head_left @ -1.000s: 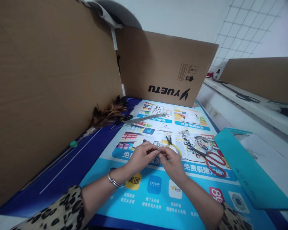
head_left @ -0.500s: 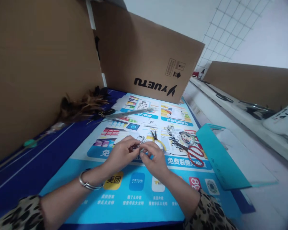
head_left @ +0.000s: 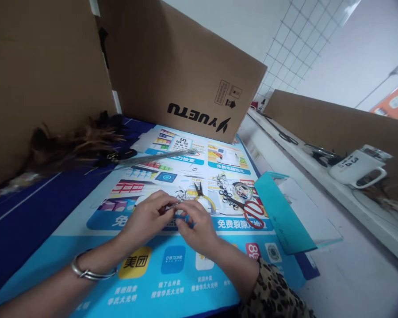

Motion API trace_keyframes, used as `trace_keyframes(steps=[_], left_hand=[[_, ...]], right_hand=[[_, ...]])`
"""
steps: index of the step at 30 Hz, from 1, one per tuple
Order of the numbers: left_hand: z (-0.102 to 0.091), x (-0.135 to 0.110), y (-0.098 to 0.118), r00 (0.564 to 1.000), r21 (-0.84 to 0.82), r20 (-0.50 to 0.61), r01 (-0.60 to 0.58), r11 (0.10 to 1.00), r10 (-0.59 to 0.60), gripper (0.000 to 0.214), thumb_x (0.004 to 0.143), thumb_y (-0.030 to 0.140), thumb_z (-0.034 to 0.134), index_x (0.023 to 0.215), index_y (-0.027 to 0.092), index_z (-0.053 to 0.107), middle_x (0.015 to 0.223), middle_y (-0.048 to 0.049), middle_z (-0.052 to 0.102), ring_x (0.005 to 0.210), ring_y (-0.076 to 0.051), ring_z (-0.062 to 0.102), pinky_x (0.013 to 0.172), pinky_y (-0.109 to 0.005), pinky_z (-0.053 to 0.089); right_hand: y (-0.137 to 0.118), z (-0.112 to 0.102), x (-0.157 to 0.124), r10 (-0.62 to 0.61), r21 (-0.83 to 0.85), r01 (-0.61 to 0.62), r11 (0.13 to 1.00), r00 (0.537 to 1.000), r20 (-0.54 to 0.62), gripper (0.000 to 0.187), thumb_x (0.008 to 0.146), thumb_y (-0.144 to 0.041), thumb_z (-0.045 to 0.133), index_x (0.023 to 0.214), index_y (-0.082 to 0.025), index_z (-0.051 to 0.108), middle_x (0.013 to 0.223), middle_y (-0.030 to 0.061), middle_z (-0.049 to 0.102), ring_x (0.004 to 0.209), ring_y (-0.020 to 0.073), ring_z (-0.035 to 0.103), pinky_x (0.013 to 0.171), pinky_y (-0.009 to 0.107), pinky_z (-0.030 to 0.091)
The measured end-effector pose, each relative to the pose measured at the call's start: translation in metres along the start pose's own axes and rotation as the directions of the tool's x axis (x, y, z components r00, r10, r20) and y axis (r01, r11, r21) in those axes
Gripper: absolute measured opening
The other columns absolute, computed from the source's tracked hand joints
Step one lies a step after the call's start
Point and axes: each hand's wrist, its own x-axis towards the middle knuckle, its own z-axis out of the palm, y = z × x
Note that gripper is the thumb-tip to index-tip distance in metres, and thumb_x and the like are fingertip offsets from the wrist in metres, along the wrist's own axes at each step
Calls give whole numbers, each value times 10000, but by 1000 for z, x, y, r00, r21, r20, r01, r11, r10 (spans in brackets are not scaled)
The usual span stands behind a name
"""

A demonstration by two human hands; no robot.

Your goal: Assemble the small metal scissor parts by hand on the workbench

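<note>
My left hand (head_left: 147, 219) and my right hand (head_left: 195, 225) meet fingertip to fingertip over a printed blue poster (head_left: 172, 265) on the table. Both pinch a small thin metal piece (head_left: 175, 207) between them; it is too small to name. A silver bangle (head_left: 86, 271) sits on my left wrist. Just beyond my fingers lie yellow-handled pliers (head_left: 204, 196) and a heap of small metal rings (head_left: 182, 194). Red-handled scissors (head_left: 250, 212) lie to the right of the pliers.
Cardboard walls (head_left: 185, 75) stand at the left and back. A feather duster (head_left: 73, 145) and long silver scissors (head_left: 152, 157) lie at the back left. A teal folder (head_left: 281, 216) lies at the right, a white mug (head_left: 358, 165) on the ledge beyond.
The view has swung to the right, so a white mug has come into sight. My hands stay together, pinching the small piece, and have shifted slightly left in the picture.
</note>
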Motion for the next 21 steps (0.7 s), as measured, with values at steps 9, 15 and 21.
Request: trace_keyframes(steps=[9, 15, 21], left_hand=[[1, 6, -18, 995, -61, 9, 101, 993, -101, 210, 783, 380, 521, 865, 200, 594, 804, -13, 535, 687, -144, 515, 594, -233, 408], [0, 6, -19, 985, -82, 43, 169, 982, -166, 231, 784, 410, 516, 878, 214, 594, 822, -12, 537, 696, -148, 526, 595, -230, 412], [3, 8, -25, 979, -107, 65, 199, 974, -193, 237, 764, 424, 528, 841, 208, 586, 844, -15, 554, 716, -157, 550, 616, -238, 429]], right_hand=[[21, -12, 7, -65, -181, 44, 983, 992, -112, 212, 821, -202, 491, 995, -226, 609, 975, 56, 589, 931, 164, 549, 816, 304, 470], [58, -78, 28, 180, -519, -272, 811, 959, -221, 200, 838, -226, 479, 957, -203, 639, 981, 48, 622, 939, 159, 543, 858, 270, 415], [90, -155, 31, 442, -628, -514, 583, 850, -286, 217, 816, -214, 484, 896, -184, 683, 902, 74, 660, 893, 186, 564, 735, 234, 405]])
